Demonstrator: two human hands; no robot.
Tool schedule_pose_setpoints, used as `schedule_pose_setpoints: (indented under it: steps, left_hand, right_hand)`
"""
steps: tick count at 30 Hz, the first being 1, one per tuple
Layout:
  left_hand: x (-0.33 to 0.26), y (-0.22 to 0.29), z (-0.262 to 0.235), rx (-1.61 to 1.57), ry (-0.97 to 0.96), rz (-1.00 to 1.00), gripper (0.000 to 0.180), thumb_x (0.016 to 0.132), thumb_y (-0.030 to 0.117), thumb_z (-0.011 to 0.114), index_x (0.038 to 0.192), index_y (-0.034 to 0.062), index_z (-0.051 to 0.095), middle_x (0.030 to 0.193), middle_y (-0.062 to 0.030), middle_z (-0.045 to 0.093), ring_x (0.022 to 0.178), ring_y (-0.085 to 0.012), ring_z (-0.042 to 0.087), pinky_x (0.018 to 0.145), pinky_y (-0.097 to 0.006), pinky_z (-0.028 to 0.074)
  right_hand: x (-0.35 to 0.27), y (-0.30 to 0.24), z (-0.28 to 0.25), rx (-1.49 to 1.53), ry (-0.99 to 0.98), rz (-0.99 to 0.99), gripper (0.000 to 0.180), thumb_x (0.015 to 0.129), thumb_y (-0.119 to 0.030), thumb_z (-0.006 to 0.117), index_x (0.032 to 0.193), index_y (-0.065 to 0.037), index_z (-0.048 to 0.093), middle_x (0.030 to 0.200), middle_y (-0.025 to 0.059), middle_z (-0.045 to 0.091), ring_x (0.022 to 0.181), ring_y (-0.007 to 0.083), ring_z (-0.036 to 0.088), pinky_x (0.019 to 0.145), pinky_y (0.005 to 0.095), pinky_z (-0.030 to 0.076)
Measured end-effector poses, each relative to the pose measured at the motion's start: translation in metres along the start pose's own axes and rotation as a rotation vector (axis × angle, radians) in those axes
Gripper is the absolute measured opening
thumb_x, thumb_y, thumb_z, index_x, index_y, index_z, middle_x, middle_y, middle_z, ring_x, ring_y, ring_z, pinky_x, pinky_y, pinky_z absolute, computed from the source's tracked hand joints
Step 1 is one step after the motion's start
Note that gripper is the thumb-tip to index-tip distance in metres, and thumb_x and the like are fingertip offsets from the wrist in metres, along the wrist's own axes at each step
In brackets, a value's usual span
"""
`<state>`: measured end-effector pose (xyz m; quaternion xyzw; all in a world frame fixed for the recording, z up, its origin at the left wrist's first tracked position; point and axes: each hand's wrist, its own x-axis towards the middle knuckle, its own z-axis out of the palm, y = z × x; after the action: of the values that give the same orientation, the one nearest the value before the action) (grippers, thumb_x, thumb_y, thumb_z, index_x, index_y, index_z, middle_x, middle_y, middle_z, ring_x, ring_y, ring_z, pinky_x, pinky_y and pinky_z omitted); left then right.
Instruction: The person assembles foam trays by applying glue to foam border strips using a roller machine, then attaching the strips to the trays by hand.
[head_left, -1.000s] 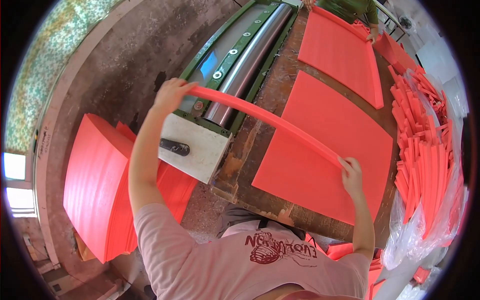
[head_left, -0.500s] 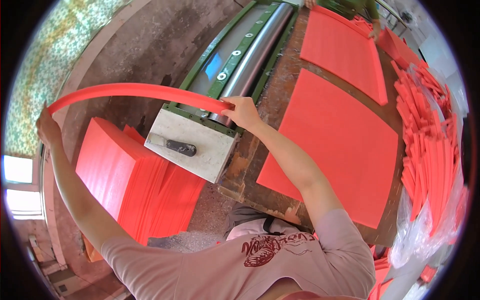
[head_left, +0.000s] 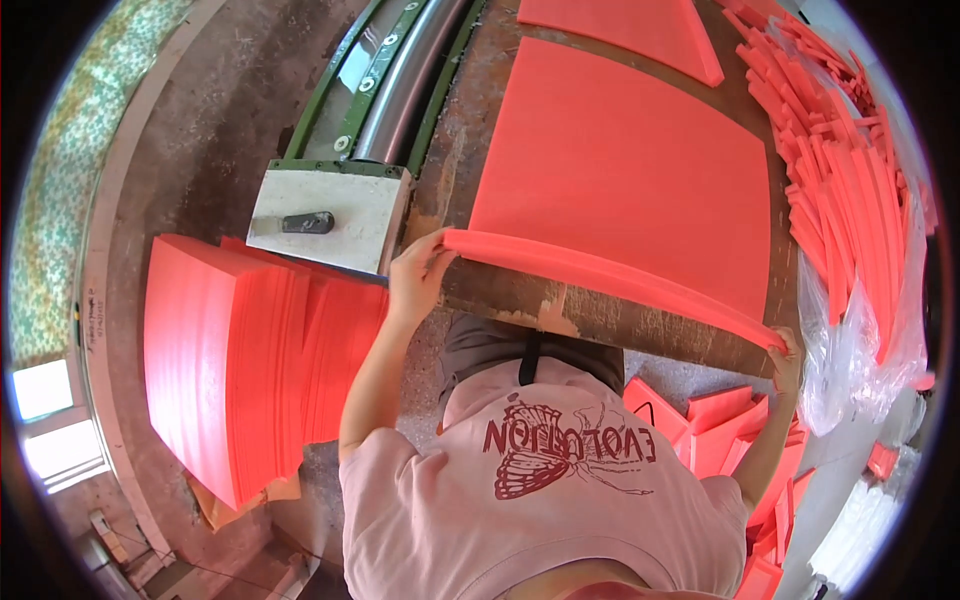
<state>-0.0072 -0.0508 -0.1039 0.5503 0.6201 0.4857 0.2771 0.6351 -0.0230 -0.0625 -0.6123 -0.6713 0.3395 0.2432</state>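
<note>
Between my two hands a long, narrow red foam strip point(head_left: 610, 282) is stretched, bowed slightly. My left hand point(head_left: 416, 278) pinches its left end, by the table's corner near the machine. The other end is gripped by my right hand point(head_left: 788, 360), beyond the table's near right corner. The strip runs along the near edge of a large flat red foam sheet point(head_left: 630, 170) on the worn brown wooden table point(head_left: 600, 315). Whether strip and sheet touch cannot be told.
A green-framed machine with a metal roller point(head_left: 420, 75) and a pale end box point(head_left: 325, 225) stands at the left. Beside it is a stack of red foam sheets point(head_left: 200, 350). Another sheet point(head_left: 640, 25) lies farther back. Loose strips point(head_left: 860, 220) in clear plastic fill the right side.
The strip has moved from over the machine's end to the near edge of the foam sheet on the right. Both hands have moved rightward with it, and the view has shifted.
</note>
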Motion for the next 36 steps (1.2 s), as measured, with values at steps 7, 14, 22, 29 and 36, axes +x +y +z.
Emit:
schedule_pose_setpoints:
  steps: [7,14,22,29,36]
  left_hand:
    - [0.002,-0.017,0.018,0.118,-0.155,0.045,0.024,0.081,0.002,0.059,0.104,-0.0021,0.057,0.090,-0.0132,0.062,0.082,-0.0163,0.061,0.071,-0.026,0.047]
    - [-0.007,-0.024,0.009,0.334,-0.122,0.095,0.021,0.084,0.007,0.057,0.102,-0.0026,0.058,0.089,-0.0151,0.062,0.081,-0.0217,0.061,0.072,-0.029,0.046]
    - [-0.003,-0.020,0.016,0.312,-0.138,0.116,0.020,0.085,0.007,0.056,0.102,-0.0029,0.058,0.086,-0.0133,0.062,0.077,-0.0210,0.061,0.069,-0.029,0.046]
    - [0.007,0.004,0.022,-0.029,-0.128,0.186,0.047,0.081,0.015,0.057,0.123,-0.0009,0.042,0.131,-0.0182,0.037,0.124,-0.0304,0.033,0.102,-0.040,0.026]
    - [0.011,0.065,0.119,0.946,-0.452,0.475,0.036,0.081,0.022,0.048,0.113,0.0070,0.055,0.121,-0.0110,0.052,0.118,-0.0338,0.041,0.103,-0.049,0.023]
  right_hand:
    - [-0.007,0.018,0.011,0.029,0.066,0.055,0.028,0.073,-0.003,0.059,0.101,-0.001,0.057,0.106,0.0069,0.053,0.108,0.0183,0.046,0.096,0.0296,0.031]
    - [0.009,0.035,0.033,0.131,0.077,0.036,0.026,0.077,-0.005,0.058,0.102,-0.001,0.056,0.101,0.0049,0.054,0.103,0.0162,0.048,0.092,0.0280,0.034]
    - [0.007,0.039,0.039,0.246,0.107,0.058,0.026,0.078,-0.005,0.060,0.103,-0.003,0.055,0.104,0.0029,0.049,0.100,0.0140,0.048,0.090,0.0238,0.033]
    - [0.011,-0.075,0.067,-0.887,0.228,-0.213,0.062,0.063,-0.031,0.072,0.121,-0.026,0.051,0.134,0.0087,0.033,0.128,0.0350,0.022,0.098,0.0621,0.015]
    - [0.060,-0.166,0.210,-0.517,-0.157,-0.560,0.080,0.067,-0.051,0.065,0.131,-0.012,0.037,0.135,0.0153,0.035,0.130,0.0337,0.023,0.104,0.0558,0.012]
